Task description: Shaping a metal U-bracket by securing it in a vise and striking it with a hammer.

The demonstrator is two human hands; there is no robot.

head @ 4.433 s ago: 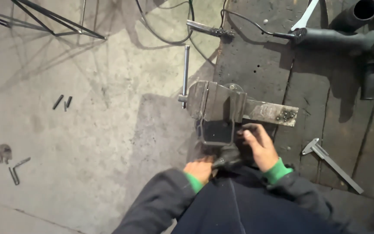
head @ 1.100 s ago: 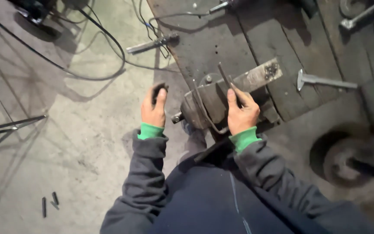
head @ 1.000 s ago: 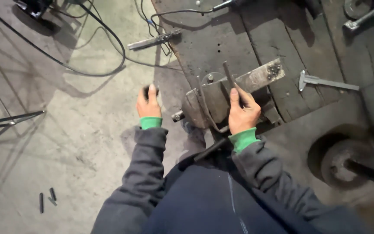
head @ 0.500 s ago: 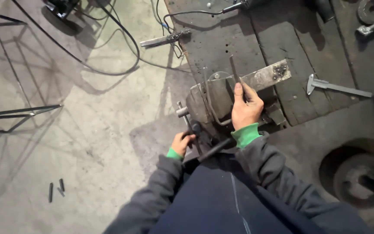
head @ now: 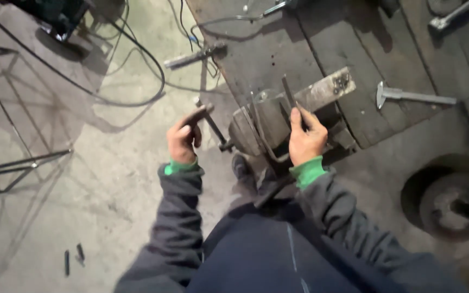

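Left hand (head: 184, 140) wrapped around one end of the vise handle (head: 208, 120), fingers curled shut on the bar. Right hand (head: 306, 140) pinches a thin dark metal strip (head: 288, 92) that stands nearly upright in the bench vise (head: 261, 127); thumb and fingers closed on its lower part.

The vise sits at the edge of the dark plank workbench (head: 354, 49), overhanging the concrete floor (head: 82, 179). A flat grey steel bar (head: 327, 88) runs out from the vise toward 2 o'clock. At 3 o'clock from that bar lies a caliper-like tool (head: 411, 96). At 11 o'clock from the left hand, black cables (head: 137, 65) loop across the floor; a short metal rod (head: 194, 55) lies at 12. Two small dark pins (head: 73, 255) rest on the floor at 7 o'clock.

Judgement: clamping goes best if the right hand keeps the strip square and seated while the left turns the handle smoothly, with fingers kept clear of the closing vise faces.
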